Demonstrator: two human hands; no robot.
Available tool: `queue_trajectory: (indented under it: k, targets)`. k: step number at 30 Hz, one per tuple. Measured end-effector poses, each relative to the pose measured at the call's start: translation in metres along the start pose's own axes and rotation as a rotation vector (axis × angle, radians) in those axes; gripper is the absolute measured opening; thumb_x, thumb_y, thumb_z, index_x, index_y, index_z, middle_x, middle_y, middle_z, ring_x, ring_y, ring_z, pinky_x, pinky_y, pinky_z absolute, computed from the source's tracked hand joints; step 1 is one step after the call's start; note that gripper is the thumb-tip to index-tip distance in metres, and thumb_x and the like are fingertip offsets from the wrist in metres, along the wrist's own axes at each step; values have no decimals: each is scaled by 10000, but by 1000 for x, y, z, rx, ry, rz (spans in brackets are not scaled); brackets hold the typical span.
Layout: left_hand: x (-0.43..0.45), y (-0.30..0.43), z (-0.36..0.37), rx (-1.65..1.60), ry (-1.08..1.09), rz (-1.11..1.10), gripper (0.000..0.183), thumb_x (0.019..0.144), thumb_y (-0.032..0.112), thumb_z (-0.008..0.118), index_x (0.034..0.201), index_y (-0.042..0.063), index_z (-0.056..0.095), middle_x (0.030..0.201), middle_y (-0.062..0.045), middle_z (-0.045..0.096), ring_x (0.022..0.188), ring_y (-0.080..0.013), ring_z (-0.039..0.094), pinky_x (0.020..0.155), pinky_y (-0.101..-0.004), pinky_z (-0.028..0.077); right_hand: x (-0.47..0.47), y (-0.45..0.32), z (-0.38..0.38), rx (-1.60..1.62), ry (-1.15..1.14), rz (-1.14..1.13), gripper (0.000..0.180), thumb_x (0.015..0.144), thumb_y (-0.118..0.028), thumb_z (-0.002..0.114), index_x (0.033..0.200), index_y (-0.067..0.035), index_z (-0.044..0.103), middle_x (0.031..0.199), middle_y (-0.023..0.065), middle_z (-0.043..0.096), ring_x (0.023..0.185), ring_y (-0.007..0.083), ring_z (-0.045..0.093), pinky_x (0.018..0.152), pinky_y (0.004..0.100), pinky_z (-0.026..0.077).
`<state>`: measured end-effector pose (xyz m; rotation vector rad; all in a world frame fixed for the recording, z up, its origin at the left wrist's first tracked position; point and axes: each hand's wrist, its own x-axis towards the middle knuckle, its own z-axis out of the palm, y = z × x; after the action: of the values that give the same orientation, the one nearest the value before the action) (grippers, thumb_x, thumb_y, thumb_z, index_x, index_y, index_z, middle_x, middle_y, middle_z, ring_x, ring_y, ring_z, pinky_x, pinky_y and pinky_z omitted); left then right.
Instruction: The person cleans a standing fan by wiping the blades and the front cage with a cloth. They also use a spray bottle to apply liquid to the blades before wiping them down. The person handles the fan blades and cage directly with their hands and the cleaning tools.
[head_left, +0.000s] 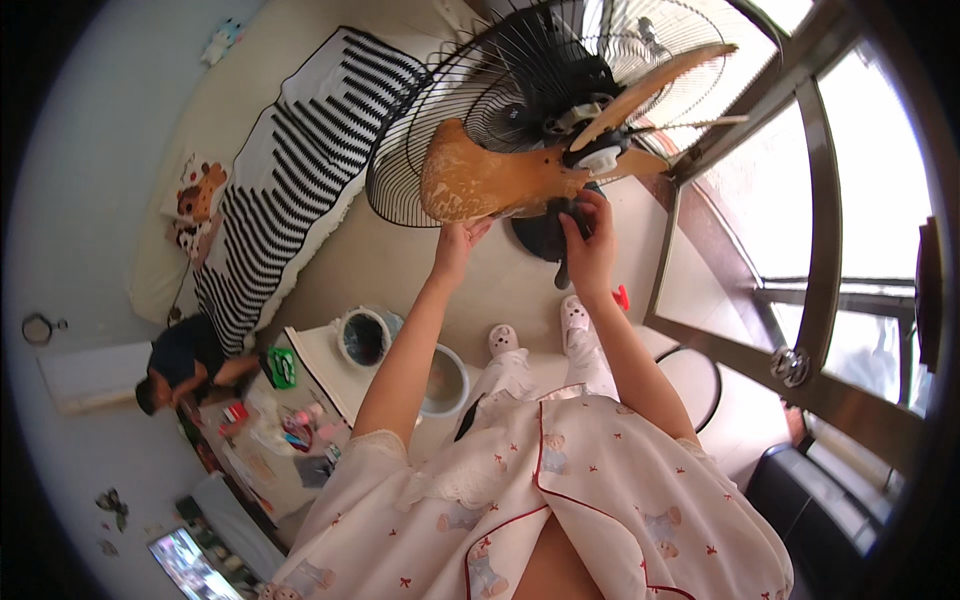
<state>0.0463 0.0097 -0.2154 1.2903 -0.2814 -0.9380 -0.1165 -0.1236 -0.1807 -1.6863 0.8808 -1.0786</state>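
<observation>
An electric fan stands before me, its orange-brown blades uncovered at the front. Behind them spreads a black wire guard (401, 180). The nearest fan blade (480, 176) has whitish streaks across its wide end. My left hand (459, 251) holds this blade by its lower edge, the fingers partly hidden behind it. Close to the blade's root, my right hand (590, 244) pinches a dark item (564, 225) that I cannot identify clearly. Above the right hand is the white hub cap (600, 160). Another blade (652, 90) points up and right. The dark fan base (534, 238) shows on the floor below.
A bed with a striped cover (307, 150) lies left. A bucket (364, 337) and a basin of water (444, 381) stand beside my left arm. A person (184, 364) sits by the cluttered table (315, 390). A metal-framed glass door (720, 341) is at right.
</observation>
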Motion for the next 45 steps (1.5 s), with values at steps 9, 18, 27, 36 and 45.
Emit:
queue_trajectory:
  k: [9,18,27,36,45]
  targets:
    - [-7,30,26,106,-231,182,540,957,425,275,1286,12,387,1305,-76,457,1120,-197,511,973,-354,395,-17,-19,71,-37,531,-166,241,773,-5,662,1013,-15,638,1000,125,577,870,259,570,744,324,469]
    - [-8,41,14,124,-294,-17,385,970,330,401,1198,28,463,1162,-78,521,1055,-168,519,889,-307,441,-76,-49,111,165,454,-117,168,699,50,640,861,8,641,931,162,594,844,298,580,734,341,471]
    - [-12,44,28,180,-469,208,588,955,452,339,1227,-60,444,1257,-145,500,1119,-257,523,911,-410,440,-35,-19,84,24,695,-111,189,700,63,636,878,2,623,893,137,576,791,306,558,680,350,462]
    - [-15,29,34,12,-351,187,516,960,423,359,1182,-32,459,1231,-142,501,1091,-256,535,943,-399,434,-55,-15,91,52,662,-122,186,688,74,621,862,7,627,872,135,566,785,298,558,686,349,464]
    - [-9,24,47,90,-289,124,465,914,248,531,1304,46,378,1284,-73,449,1134,-195,471,970,-337,402,-54,-21,95,179,645,-111,171,707,113,604,842,10,617,886,132,585,807,254,581,685,309,477]
